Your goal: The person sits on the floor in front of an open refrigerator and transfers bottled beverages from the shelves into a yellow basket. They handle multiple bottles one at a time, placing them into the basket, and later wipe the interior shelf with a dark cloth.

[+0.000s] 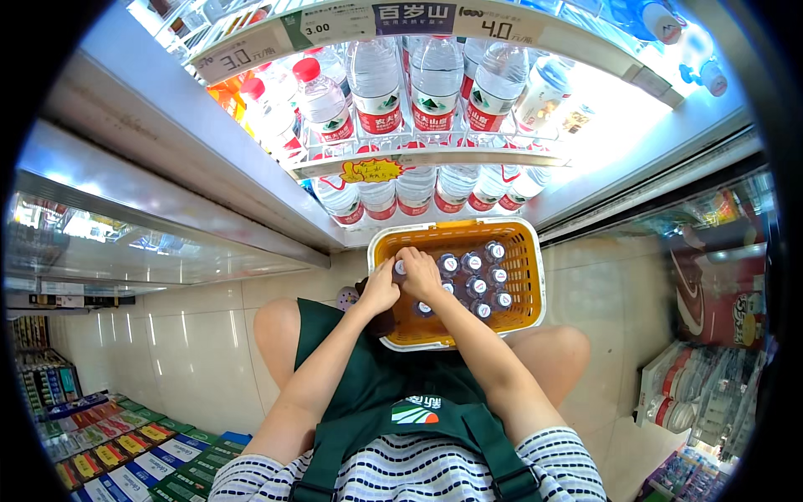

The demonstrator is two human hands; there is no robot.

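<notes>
A yellow-orange plastic basket point(529, 311) with a white rim sits between my knees, in front of the fridge shelves. Several clear bottles point(474, 263) with white-topped caps stand upright inside it, mostly toward its right half. At the left side of the basket, my left hand point(381, 290) and my right hand point(420, 274) close around the top of one bottle point(400, 268). Its cap shows between my fingers, while its body is hidden beneath my hands.
Open fridge shelves point(435, 157) ahead hold several water bottles point(435, 79) with red-and-white labels. A glass fridge door point(159, 234) stands at the left. Stacked cartons point(125, 452) lie at lower left; wrapped bottle packs point(677, 410) are at right.
</notes>
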